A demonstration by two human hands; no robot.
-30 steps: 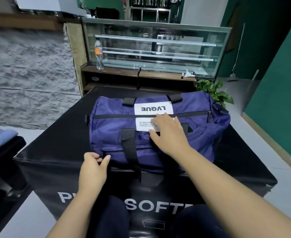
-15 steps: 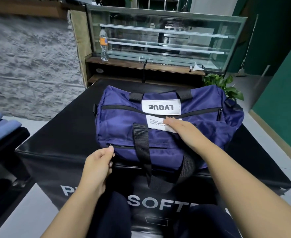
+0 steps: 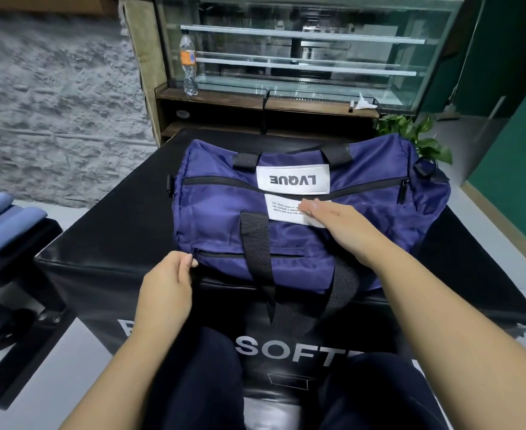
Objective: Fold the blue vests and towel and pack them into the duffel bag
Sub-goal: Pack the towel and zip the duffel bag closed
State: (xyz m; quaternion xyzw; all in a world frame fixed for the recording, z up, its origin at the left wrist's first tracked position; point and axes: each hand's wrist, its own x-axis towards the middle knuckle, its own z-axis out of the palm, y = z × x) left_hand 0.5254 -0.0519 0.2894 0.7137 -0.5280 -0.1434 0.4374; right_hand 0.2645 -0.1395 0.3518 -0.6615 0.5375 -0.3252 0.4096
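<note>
A navy blue duffel bag with black straps and a white LVQUE label lies on a big black padded block. Its top zipper is shut. My left hand pinches the zipper pull at the left end of the bag's front pocket. My right hand lies flat with straight fingers on the bag's top, over a white text label. Folded light blue cloths lie on a black seat at the far left.
Behind the block stands a glass display counter with a plastic bottle on its wooden ledge. A green plant sits at the bag's far right corner. A grey stone wall is left, a green wall right.
My left hand has closed its pinch on the front pocket's zipper pull. My right hand slid slightly right and flattened on the bag. The view tilted down.
</note>
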